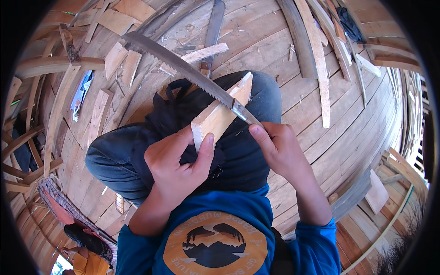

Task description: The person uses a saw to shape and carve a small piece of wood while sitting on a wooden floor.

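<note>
My left hand (183,156) grips the near end of a short, pale wooden block (219,120), thumb on its near face. The block is tilted, its far end rising toward my right knee. In my right hand (279,149) is the handle of a machete with a toothed edge (183,68). Its long, dark blade reaches up and to the left, teeth facing down-left. Near the handle, the blade crosses the block's upper edge; whether it bites into the wood I cannot tell. Beneath the block lies dark cloth (167,119) on my lap.
Another long blade with a handle (213,34) lies on the plank floor (316,151) ahead of my knees. Offcuts (117,59) are scattered at the left. Long boards (316,55) lie at the far right. At the lower left another person (87,252) is partly visible.
</note>
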The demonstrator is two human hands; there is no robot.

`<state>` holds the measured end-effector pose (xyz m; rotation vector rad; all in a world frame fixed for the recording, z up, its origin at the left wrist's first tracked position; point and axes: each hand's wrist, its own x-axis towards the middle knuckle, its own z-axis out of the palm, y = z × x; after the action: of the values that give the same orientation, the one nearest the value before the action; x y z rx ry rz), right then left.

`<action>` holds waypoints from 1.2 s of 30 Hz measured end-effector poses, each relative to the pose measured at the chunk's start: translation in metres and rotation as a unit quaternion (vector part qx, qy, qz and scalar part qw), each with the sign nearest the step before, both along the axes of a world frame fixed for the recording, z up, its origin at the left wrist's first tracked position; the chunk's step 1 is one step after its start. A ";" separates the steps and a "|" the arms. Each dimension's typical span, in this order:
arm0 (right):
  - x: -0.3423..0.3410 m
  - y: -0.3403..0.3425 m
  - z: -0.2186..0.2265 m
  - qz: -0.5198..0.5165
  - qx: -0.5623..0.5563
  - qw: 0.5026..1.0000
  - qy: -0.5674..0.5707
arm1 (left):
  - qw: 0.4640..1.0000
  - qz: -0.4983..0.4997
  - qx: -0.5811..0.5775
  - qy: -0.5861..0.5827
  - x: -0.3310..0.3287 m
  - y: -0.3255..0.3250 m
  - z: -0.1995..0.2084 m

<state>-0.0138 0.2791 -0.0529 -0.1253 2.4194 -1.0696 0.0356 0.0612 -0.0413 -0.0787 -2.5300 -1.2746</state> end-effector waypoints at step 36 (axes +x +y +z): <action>-0.016 0.038 -0.022 -0.042 0.053 0.996 -0.053 | 1.000 -0.001 -0.016 0.011 0.004 0.002 0.002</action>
<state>-0.0296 0.3169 -0.0747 0.0678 2.3967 -0.9574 0.0399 0.0632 -0.0394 -0.1028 -2.5324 -1.2284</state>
